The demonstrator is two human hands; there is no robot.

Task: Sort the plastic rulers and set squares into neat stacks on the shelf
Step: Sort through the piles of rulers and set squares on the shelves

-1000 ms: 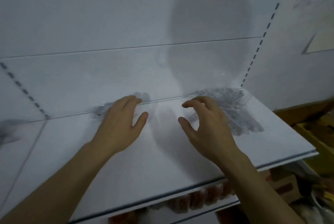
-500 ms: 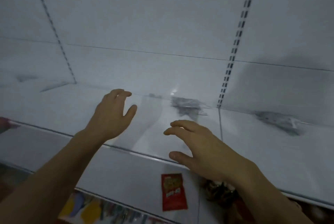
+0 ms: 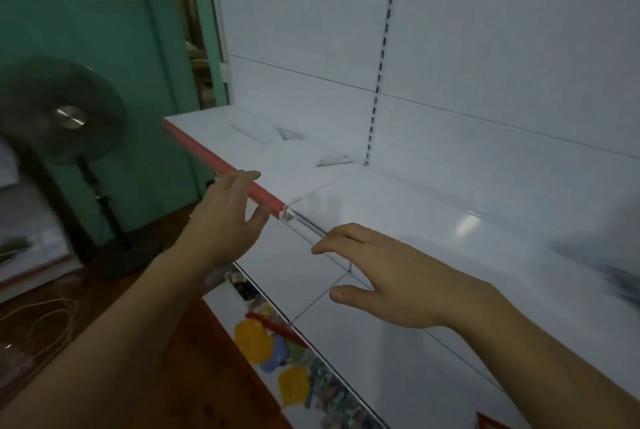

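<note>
A white shelf [image 3: 433, 220] fills the view, faint clear set squares [image 3: 294, 133] lying far back, both the left hand [image 3: 227, 217] and right hand [image 3: 391, 278] relaxed, empty, seemingly reaching to gather them next.

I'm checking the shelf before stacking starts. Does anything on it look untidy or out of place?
Yes. Faint clear plastic pieces lie scattered at different angles near the back of the white shelf, not stacked. Both hands, left hand and right hand, hold nothing.
</note>
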